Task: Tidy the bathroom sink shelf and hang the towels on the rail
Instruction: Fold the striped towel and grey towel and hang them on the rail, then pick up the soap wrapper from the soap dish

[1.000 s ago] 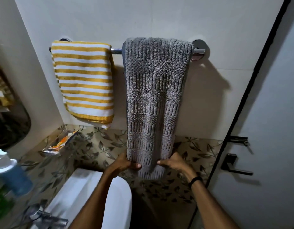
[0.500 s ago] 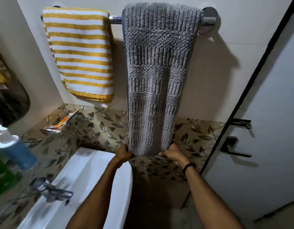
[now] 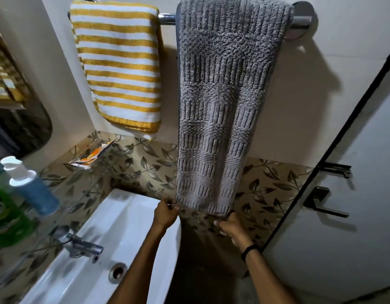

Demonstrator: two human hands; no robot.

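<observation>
Grey towel [image 3: 218, 106] hangs over rail [image 3: 166, 18], upper centre-right of frame, long axis vertical. L hand [image 3: 165, 213] pinches its bottom-left corner, R hand [image 3: 231, 227] curls on bottom-right hem. Both equally near, towel straight above them.

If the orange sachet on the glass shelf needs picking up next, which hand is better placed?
Probably the left hand: it pinches the grey ribbed towel on the side nearer the orange sachet; the right hand would cross over.
</observation>
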